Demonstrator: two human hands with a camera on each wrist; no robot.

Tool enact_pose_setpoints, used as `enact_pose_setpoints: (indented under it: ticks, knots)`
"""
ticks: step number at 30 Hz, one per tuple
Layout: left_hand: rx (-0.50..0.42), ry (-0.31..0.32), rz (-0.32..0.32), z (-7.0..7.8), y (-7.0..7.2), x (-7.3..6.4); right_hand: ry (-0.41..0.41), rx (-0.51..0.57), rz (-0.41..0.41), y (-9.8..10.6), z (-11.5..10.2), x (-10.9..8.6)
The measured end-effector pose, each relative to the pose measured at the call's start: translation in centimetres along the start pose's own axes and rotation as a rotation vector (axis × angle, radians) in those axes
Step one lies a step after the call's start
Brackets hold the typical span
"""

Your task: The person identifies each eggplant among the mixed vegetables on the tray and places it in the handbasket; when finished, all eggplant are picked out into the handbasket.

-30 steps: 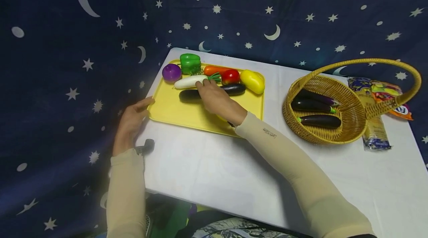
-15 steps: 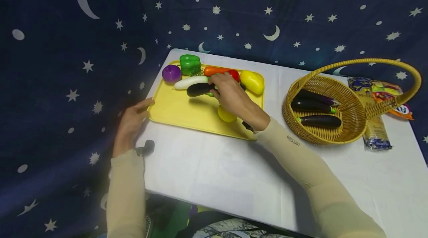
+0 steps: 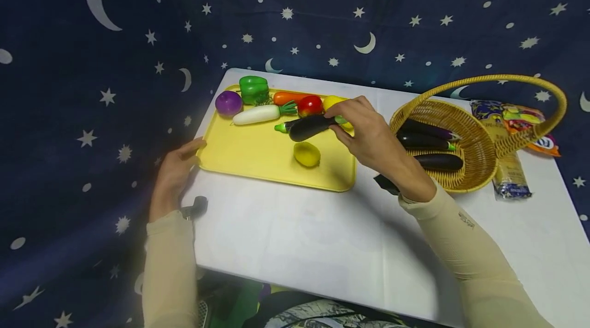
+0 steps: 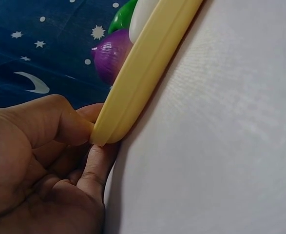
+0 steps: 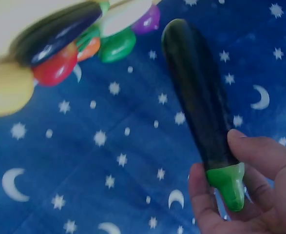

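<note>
My right hand (image 3: pixel 375 138) grips a dark eggplant (image 3: pixel 311 127) near its green stem end, raised over the right part of the yellow tray (image 3: pixel 249 148). In the right wrist view, thumb and fingers hold the eggplant (image 5: pixel 194 92) around its cap. Another eggplant (image 5: pixel 60 31) lies on the tray, mostly hidden behind the held one in the head view. My left hand (image 3: pixel 172 174) pinches the tray's left front corner, thumb against the rim (image 4: pixel 128 92). On the tray are a lemon (image 3: pixel 307 155), a white radish (image 3: pixel 255 114) and a red tomato-like piece (image 3: pixel 310 105).
Along the tray's back sit a purple onion (image 3: pixel 228 103), a green bell pepper (image 3: pixel 253 90), a carrot (image 3: pixel 290 97) and a yellow pepper-like piece (image 3: pixel 333 103). Right stands a tall-handled wicker basket (image 3: pixel 495 161) holding three eggplants, beside plastic packages (image 3: pixel 511 177).
My right hand has picked an eggplant up off the tray and carried it rightward, uncovering the lemon. The left hand has stayed at the tray corner. The head view has shifted slightly.
</note>
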State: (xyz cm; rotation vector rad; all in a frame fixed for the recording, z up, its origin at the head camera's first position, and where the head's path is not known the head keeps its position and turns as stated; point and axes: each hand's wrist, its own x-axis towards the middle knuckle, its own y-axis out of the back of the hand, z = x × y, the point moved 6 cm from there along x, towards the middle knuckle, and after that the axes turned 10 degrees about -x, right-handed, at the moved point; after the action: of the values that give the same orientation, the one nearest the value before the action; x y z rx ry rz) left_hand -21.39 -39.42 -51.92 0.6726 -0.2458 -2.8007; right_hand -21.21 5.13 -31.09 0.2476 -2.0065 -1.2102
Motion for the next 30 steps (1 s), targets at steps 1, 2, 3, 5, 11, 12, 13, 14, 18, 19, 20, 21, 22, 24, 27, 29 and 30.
enact_pose_setpoints:
  ticks: [1, 2, 3, 5, 11, 12, 13, 14, 18, 19, 20, 21, 22, 24, 27, 29, 30]
  knots:
    - [-0.003, -0.002, -0.002, 0.0, 0.0, 0.0, -0.005, -0.008, 0.011, 0.7, 0.3, -0.6]
    - [-0.008, -0.002, -0.005, -0.1, -0.1, 0.0, -0.010, -0.013, 0.022, 1.4, 0.6, -1.1]
    - [-0.009, -0.013, -0.010, -0.1, -0.1, 0.1, -0.017, -0.018, 0.032, 2.1, 0.9, -1.7]
    - [-0.005, -0.031, -0.020, -0.1, -0.1, 0.0, -0.028, -0.023, 0.058, 3.5, 1.6, -3.0]
    - [-0.029, -0.061, -0.038, 0.0, -0.1, 0.0, -0.041, -0.053, 0.123, 7.4, 3.8, -6.7]
    - [-0.043, -0.064, -0.038, 0.0, -0.1, 0.0, -0.044, -0.060, 0.128, 8.0, 4.2, -7.3]
    - [-0.050, -0.064, -0.040, 0.1, -0.1, 0.0, -0.048, -0.065, 0.131, 8.6, 4.7, -8.0]
    - [-0.052, -0.066, -0.042, 0.1, -0.1, -0.1, -0.054, -0.072, 0.138, 9.2, 5.1, -8.8]
    - [0.003, -0.060, -0.032, 0.1, -0.1, -0.3, -0.088, -0.124, 0.109, 11.4, 7.0, -11.3]
    - [0.013, -0.058, -0.030, 0.1, 0.0, -0.3, -0.096, -0.140, 0.102, 12.0, 7.5, -11.7]
    - [0.019, -0.055, -0.027, 0.1, 0.0, -0.4, -0.105, -0.162, 0.089, 12.4, 8.0, -12.0]
    - [0.024, -0.053, -0.024, 0.1, 0.1, -0.5, -0.119, -0.187, 0.074, 12.9, 8.5, -12.3]
    - [0.023, -0.050, -0.021, 0.1, 0.1, -0.5, -0.129, -0.209, 0.062, 13.3, 9.1, -12.6]
    - [0.012, -0.048, -0.021, 0.1, 0.1, -0.6, -0.146, -0.247, 0.014, 13.8, 10.0, -13.1]
    - [0.007, -0.054, -0.023, 0.1, -0.1, -0.6, -0.191, -0.297, -0.107, 13.8, 11.5, -14.0]
    - [0.008, -0.056, -0.024, 0.2, -0.2, -0.7, -0.207, -0.322, -0.192, 13.4, 12.4, -14.6]
    - [0.008, -0.059, -0.027, 0.2, -0.3, -0.7, -0.220, -0.329, -0.231, 13.1, 12.9, -14.9]
